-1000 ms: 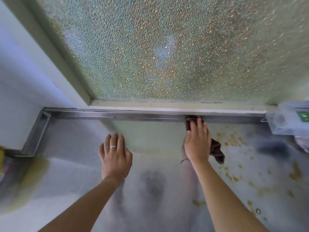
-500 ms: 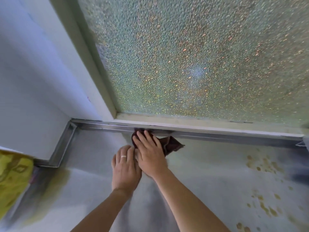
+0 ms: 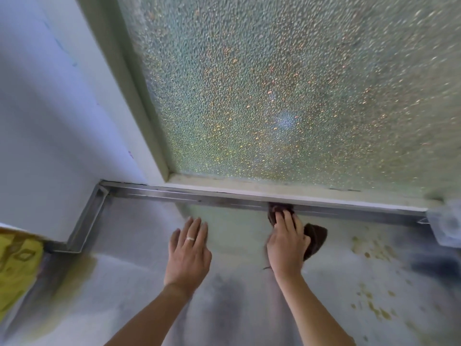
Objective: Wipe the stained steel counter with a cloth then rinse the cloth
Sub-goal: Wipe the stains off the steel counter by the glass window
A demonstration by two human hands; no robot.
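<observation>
The pebbled glass pane (image 3: pixel 287 96) fills the far wall above a pale sill. Below it runs the raised steel back rim (image 3: pixel 224 199) of the tabletop (image 3: pixel 139 233), its long axis left to right; at the far left the rim turns toward the near side.

The steel tabletop shows two soiled zones. Yellow-brown stains (image 3: pixel 369 248) lie scattered to the right, from just below the rim down toward the near right edge. A duller yellowish smear (image 3: pixel 82 268) sits at the left, beside a yellow patterned item (image 3: pixel 17 265) at the left edge. A clear plastic item (image 3: pixel 446 226) sits at the far right against the rim; its nature cannot be told.

The left hand (image 3: pixel 187 250) lies flat on the tabletop, fingers straight and slightly spread, a ring on one finger, holding nothing. It appears to serve as a brace.

The right hand (image 3: pixel 287 242) presses the dark brown cloth (image 3: pixel 315 239) down against the tabletop, fingers extended over it and reaching to the foot of the rim. The cloth shows beyond the fingertips and to the right of the hand.

Judgement: the nearest unwiped stains lie to the right of the cloth, so the right hand is much the nearer, and the stroke would run rightward, along the rim.

No brand, label or legible writing is visible.
</observation>
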